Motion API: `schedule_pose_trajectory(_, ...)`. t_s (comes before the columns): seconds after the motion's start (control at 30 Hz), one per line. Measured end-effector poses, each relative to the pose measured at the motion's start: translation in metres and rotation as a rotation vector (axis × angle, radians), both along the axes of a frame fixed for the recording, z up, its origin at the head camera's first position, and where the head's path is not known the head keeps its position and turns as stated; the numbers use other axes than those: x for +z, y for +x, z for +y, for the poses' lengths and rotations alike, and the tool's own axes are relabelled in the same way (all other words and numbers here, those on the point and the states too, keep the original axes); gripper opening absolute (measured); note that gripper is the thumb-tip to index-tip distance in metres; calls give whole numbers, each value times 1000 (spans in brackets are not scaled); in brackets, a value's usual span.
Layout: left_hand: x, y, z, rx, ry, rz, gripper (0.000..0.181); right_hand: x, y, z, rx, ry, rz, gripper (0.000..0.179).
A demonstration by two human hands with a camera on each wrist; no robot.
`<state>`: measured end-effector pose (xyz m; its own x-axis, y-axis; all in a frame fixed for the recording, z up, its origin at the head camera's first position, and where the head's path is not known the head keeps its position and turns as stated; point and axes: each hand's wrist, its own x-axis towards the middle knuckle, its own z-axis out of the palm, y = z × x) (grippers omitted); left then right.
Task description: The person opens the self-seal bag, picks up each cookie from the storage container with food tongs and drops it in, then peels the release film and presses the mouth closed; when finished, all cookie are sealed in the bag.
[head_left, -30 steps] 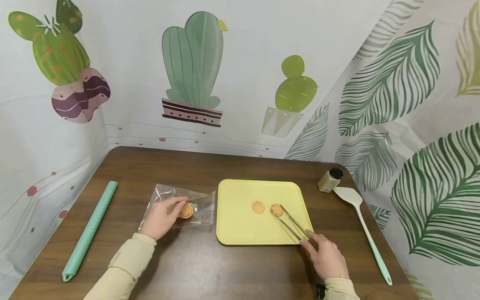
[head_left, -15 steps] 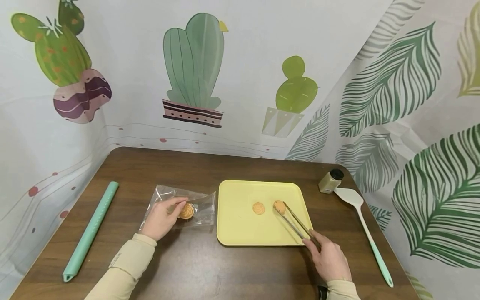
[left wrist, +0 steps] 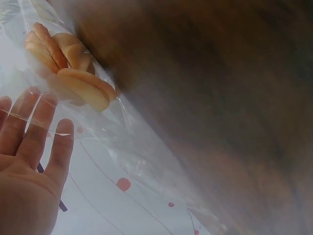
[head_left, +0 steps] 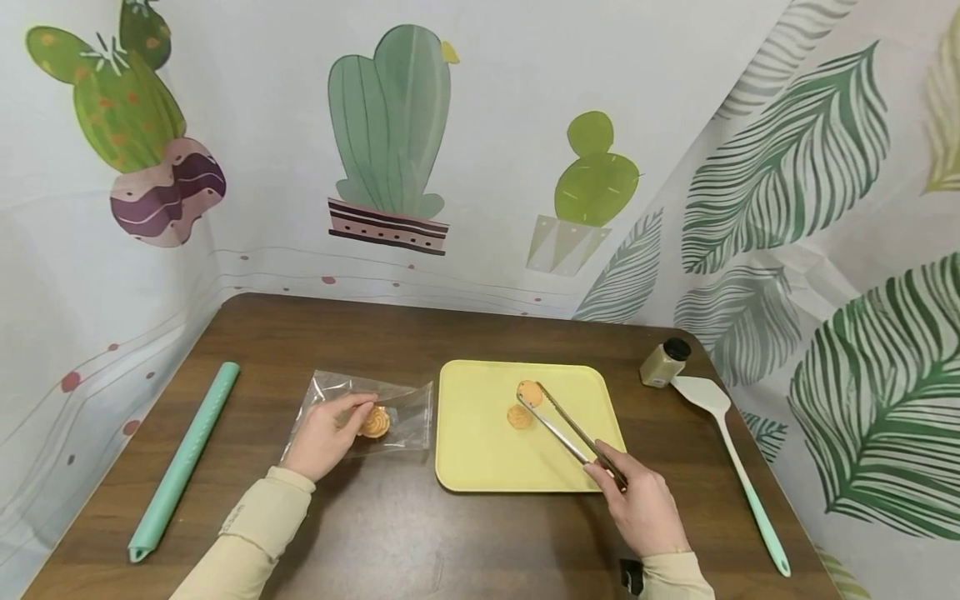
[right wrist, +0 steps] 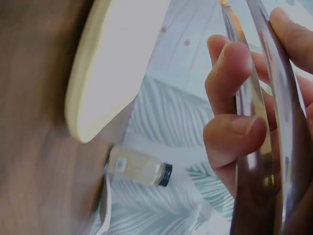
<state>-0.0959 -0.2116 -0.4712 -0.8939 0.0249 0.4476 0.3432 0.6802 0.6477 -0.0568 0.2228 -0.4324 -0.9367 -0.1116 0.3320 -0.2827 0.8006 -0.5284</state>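
Note:
My right hand (head_left: 647, 507) grips metal tongs (head_left: 558, 429), whose tips hold a round golden cookie (head_left: 532, 392) over the yellow tray (head_left: 480, 467). Just below that cookie in the head view, a swirled cookie (head_left: 518, 417) lies on the tray. To the left, my left hand (head_left: 324, 433) pinches a clear plastic bag (head_left: 408, 417) between thumb and index finger. Inside the bag are several cookies (left wrist: 80, 88), one showing its swirled top beside the thumb. In the left wrist view the other fingers (left wrist: 61, 152) reach out straight against the plastic.
A green rolling-pin-like stick (head_left: 183, 462) lies at the table's left. At the right are a jar (head_left: 664, 363) with a black lid and a white spatula (head_left: 731, 450) with a green handle. A printed cloth (head_left: 495, 167) hangs behind the table (head_left: 390, 533).
The tongs with the cookie have moved left and toward the back of the tray, to just behind the swirled cookie. The left hand has stayed on the bag.

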Motion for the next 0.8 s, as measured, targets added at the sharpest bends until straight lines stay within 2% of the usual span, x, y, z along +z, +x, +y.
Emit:
schedule_pose_trajectory(0.27,0,0,1,-6,6,-12,17,6,-7,-28,99,17,20,37)
schedule_pose_trajectory(0.53,1,0,1,-5,2,3,17,1,-13,-72,246,47,-43,38)
schedule_pose_trajectory(0.67,1,1,1,-7,-7,15,16,0,-18,-90,328,77,-40,39)
schedule_pose_trajectory(0.8,1,1,1,-5,-16,23,16,0,-24,-104,373,106,-39,39)
